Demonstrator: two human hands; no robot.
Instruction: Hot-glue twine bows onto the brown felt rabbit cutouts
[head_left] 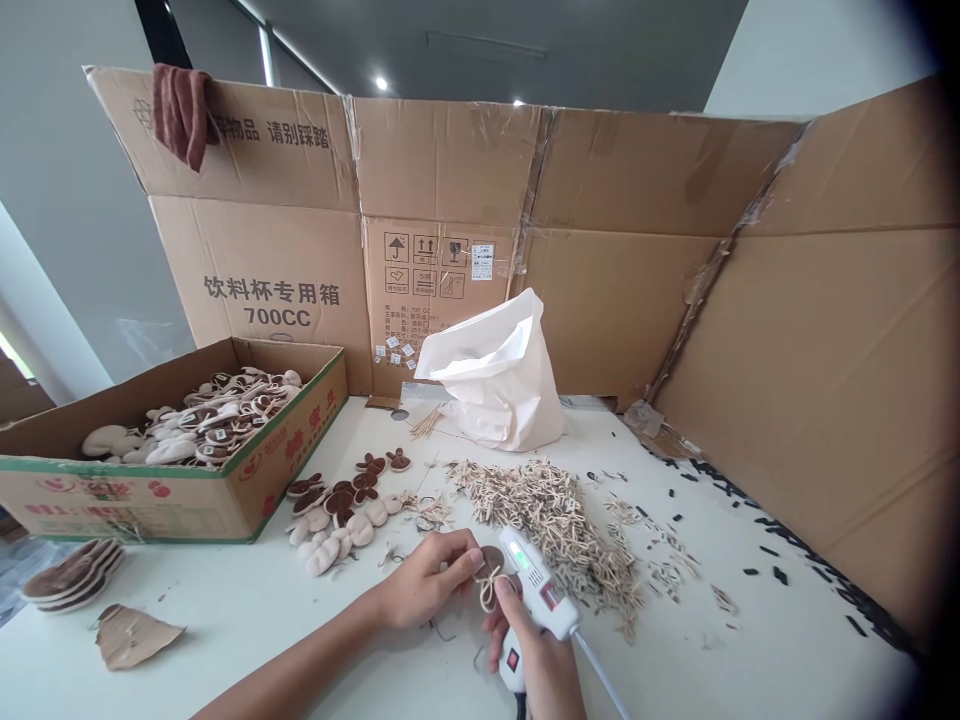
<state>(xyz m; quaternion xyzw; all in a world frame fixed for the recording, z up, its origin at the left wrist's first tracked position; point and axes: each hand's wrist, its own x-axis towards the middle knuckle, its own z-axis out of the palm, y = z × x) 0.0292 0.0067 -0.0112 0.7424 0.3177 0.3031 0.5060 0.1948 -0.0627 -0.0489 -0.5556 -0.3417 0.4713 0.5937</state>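
Note:
My left hand (429,578) pinches a small brown round piece (491,560) with a loop of pale twine (489,590) hanging from it, low in the middle of the view. My right hand (534,655) is closed round the handle of a white glue gun (534,585), whose nozzle points up toward the brown piece. Its cord (600,670) trails off to the lower right. Just beyond both hands lies a heap of short twine pieces (547,510) on the white table (225,610).
An open cardboard box (187,490) with several brown and cream pieces stands at left, more loose pieces (341,510) beside it. A white bag (499,375) stands behind the heap. Tall cardboard walls (825,380) close off the back and right. Stacked discs (71,575) and a cardboard scrap (135,635) lie at lower left.

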